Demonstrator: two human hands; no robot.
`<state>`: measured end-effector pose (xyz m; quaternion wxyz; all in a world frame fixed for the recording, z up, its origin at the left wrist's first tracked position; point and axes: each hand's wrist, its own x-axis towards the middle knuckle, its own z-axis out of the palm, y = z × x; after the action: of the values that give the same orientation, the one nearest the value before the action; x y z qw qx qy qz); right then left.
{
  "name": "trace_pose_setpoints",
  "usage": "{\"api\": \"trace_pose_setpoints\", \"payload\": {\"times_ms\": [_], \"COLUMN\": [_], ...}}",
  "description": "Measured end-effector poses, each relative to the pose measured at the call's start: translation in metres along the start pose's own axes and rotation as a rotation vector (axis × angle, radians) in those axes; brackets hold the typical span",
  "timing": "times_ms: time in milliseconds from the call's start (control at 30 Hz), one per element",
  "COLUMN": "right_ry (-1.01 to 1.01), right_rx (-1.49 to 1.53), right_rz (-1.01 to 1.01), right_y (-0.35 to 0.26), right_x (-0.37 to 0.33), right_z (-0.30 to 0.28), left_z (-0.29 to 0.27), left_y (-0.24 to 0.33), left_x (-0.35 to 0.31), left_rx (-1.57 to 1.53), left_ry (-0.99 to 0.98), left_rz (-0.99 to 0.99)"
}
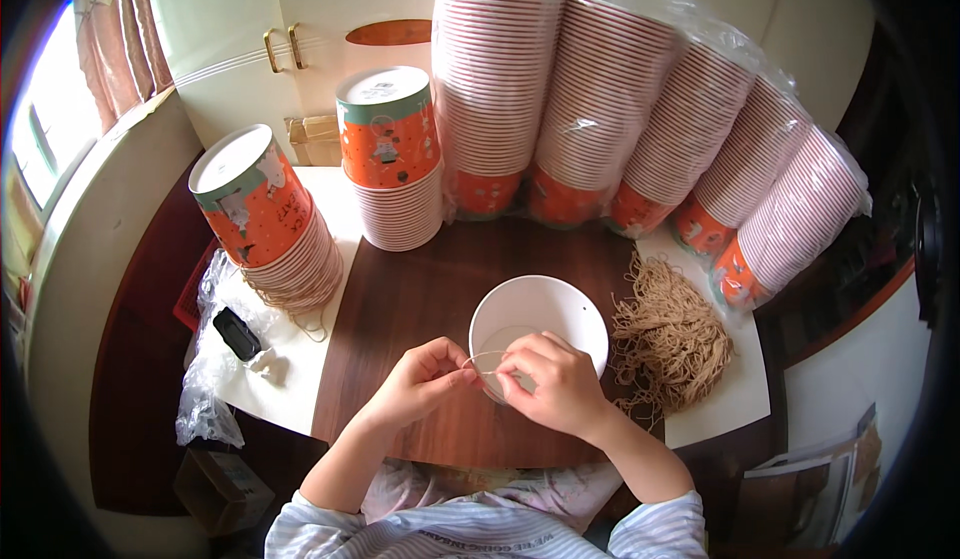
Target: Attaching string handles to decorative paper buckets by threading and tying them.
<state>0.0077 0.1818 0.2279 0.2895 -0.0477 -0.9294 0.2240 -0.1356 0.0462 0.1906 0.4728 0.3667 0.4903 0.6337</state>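
A white paper cup (540,311) stands upright on the dark wooden table (420,289), seen from above. Over its near rim, my left hand (425,379) and my right hand (550,384) pinch the two ends of a thin beige string (483,357) stretched between them. A loose pile of the same beige strings (670,334) lies just right of the cup.
Two stacks of upturned orange paper cups (390,159) (265,214) stand at the back left. Several long cup stacks wrapped in clear plastic (640,109) lean across the back and right. A small black object (237,333) lies on crumpled plastic at the left.
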Motion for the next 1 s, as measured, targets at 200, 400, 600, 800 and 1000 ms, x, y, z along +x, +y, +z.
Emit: {"api": "trace_pose_setpoints", "payload": {"times_ms": [200, 400, 600, 800, 1000], "right_ry": [-0.047, -0.027, -0.011, -0.004, -0.023], "right_rx": [-0.142, -0.003, -0.076, -0.03, 0.082], "right_rz": [-0.08, -0.044, -0.059, 0.03, 0.141], "right_y": [-0.023, -0.012, -0.008, -0.008, -0.004], "right_x": [-0.013, -0.002, 0.001, 0.003, 0.003], "right_z": [0.005, 0.002, 0.01, 0.011, 0.009], "left_z": [-0.006, -0.001, 0.005, 0.008, 0.024], "left_y": [-0.005, 0.003, 0.014, 0.011, -0.017], "left_x": [0.003, 0.003, 0.004, -0.005, -0.025], "left_rx": [-0.088, 0.241, 0.209, 0.266, 0.748], "left_ry": [-0.018, 0.016, 0.021, 0.117, 0.493], "left_rz": [0.023, -0.018, 0.025, 0.075, 0.329]}}
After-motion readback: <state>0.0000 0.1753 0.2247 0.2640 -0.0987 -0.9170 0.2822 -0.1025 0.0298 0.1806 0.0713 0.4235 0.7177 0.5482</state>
